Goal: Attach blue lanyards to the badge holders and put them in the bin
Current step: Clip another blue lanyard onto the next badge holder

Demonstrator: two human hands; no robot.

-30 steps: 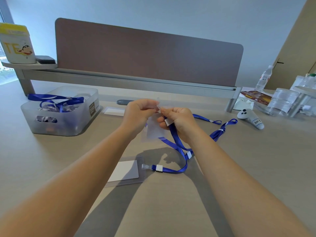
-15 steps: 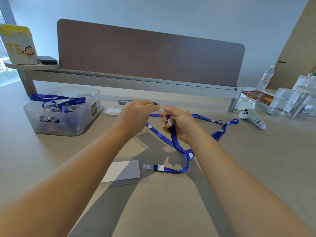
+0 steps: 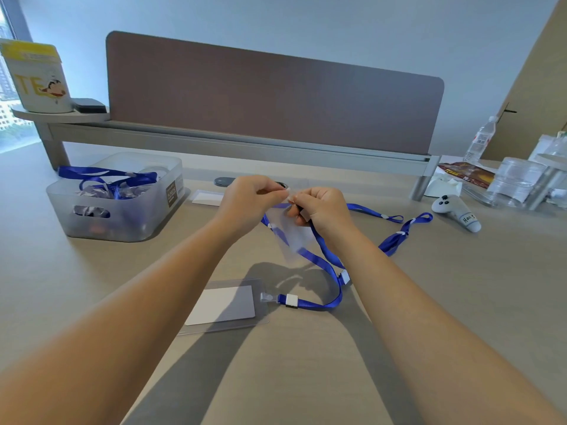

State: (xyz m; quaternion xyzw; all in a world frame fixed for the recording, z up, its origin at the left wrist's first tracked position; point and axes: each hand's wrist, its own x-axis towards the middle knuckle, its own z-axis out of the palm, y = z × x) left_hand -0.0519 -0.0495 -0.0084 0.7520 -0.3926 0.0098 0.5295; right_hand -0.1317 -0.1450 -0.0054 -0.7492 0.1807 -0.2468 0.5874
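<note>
A: Hands?
B: Both raised above the desk [image 3: 460, 302], just in front of the divider panel [image 3: 276, 96]. Left hand [image 3: 245, 200] has its fingers pinched together on the top edge of a clear badge holder [image 3: 293, 237]. Right hand [image 3: 322, 210] is closed around the blue lanyard [image 3: 325, 250], clip end at the fingertips, right against the left hand's.

A: Clip in the slot?
B: Can't tell, fingers cover it.

A: Where does the held holder sit?
B: It hangs below the two hands, tilted, off the desk. The lanyard strap runs from the right hand down toward the viewer.

A: Anything else, relative to the panel?
B: Nearer the viewer than the hands, a second badge holder [image 3: 224, 305] lies flat with a white card inside, a lanyard clip [image 3: 291, 300] attached at its right edge. The bin [image 3: 122, 219] is below the panel's left end, blue lanyards and holders piled inside. A white controller [image 3: 457, 213] is below the panel's right end, well apart from the hands. More lanyard loops [image 3: 399, 234] lie between controller and right hand.
</note>
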